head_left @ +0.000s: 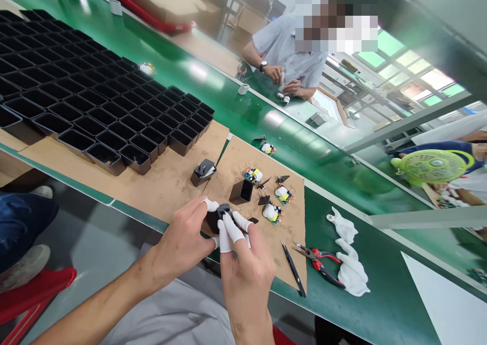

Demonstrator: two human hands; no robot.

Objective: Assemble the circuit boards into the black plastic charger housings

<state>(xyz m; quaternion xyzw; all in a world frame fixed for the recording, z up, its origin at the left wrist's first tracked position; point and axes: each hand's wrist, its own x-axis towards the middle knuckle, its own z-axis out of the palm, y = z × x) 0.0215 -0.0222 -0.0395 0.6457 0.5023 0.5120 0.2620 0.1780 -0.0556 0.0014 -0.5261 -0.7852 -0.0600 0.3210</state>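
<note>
A black plastic adapter case (pixel 212 221) is held between the thumb and fingers of my left hand (pixel 186 228). White finger cots cover several fingertips. My right hand (pixel 247 269) pinches a small black part (pixel 224 210) at the case's open end; whether it sits inside is hidden by my fingers. Just beyond stands an empty black case (pixel 242 190) lying on its side. Near it are small circuit boards (pixel 272 213) with white and yellow components. To the left, an adapter case with plug prongs (pixel 205 170) rests on the cardboard.
Rows of open black cases (pixel 95 96) fill the left of the bench. Tweezers (pixel 293 269), red-handled pliers (pixel 321 264) and crumpled white cloth-like pieces (pixel 352 271) lie at right. A co-worker (pixel 289 56) sits opposite, beyond the green conveyor (pixel 236 106). A green fan (pixel 433 165) stands far right.
</note>
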